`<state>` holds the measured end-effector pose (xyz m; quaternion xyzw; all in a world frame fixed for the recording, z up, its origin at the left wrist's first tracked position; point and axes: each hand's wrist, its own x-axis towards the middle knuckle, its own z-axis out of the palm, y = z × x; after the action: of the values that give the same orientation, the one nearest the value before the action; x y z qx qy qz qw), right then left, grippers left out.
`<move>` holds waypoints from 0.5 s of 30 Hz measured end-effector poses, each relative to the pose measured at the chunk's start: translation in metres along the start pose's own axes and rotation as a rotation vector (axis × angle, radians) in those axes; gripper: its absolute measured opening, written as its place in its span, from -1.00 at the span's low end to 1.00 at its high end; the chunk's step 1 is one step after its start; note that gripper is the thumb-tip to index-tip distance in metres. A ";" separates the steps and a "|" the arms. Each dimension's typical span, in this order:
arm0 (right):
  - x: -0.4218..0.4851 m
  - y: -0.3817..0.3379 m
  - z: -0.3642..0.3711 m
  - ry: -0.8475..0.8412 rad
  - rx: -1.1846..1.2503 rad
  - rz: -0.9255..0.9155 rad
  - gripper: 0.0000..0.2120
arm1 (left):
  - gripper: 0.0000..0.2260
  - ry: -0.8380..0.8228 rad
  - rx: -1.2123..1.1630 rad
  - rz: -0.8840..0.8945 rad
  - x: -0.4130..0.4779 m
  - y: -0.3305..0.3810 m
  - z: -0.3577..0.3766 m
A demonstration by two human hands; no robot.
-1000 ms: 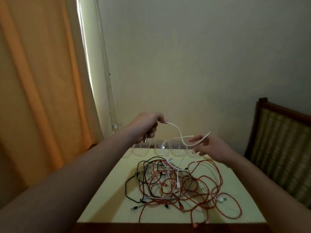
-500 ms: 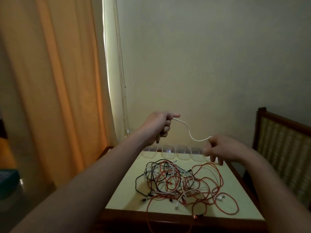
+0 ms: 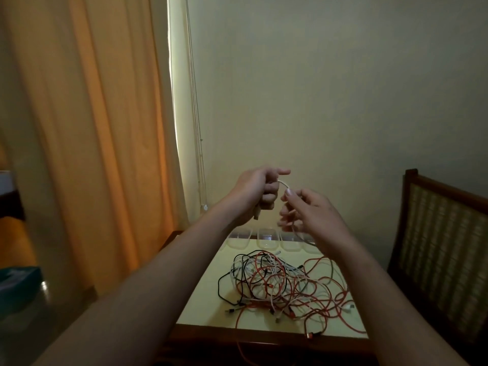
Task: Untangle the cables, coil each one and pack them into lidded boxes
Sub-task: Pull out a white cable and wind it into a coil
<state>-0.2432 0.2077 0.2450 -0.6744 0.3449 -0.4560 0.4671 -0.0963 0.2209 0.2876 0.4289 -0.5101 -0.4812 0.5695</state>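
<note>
Left hand (image 3: 257,191) fingers curled round white cable (image 3: 284,184); right hand (image 3: 313,211) fingers pinch it above tangle (image 3: 277,283).

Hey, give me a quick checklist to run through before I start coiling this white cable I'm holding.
1. Left hand grips the white cable: ok.
2. Right hand pinches the same cable: ok.
3. Held cable free of the tangle: cannot tell; its trailing part passes behind the right hand.
4. Clear boxes waiting at the far edge of the table: ok; whether their lids are on, cannot tell.
5. All cables lying on the table: not ok; a red cable hangs over the near edge.
</note>
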 end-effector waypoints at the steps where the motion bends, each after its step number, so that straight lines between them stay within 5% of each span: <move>1: -0.001 0.001 0.003 -0.008 0.126 0.047 -0.73 | -0.64 -0.010 -0.042 -0.016 0.000 -0.001 -0.002; 7: -0.001 0.013 -0.011 0.080 0.087 0.051 -0.70 | -0.71 -0.046 -0.217 -0.115 -0.009 -0.004 -0.017; 12: -0.012 0.038 -0.021 0.134 -0.288 -0.048 -0.70 | -0.80 0.118 -0.597 -0.192 -0.005 -0.001 -0.030; 15: -0.017 0.052 -0.025 0.244 -0.275 -0.103 -0.75 | -0.77 0.210 -0.734 -0.160 0.000 -0.002 -0.041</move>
<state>-0.2751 0.1982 0.1949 -0.6883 0.4230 -0.5064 0.3014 -0.0555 0.2208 0.2814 0.2821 -0.2076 -0.6281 0.6948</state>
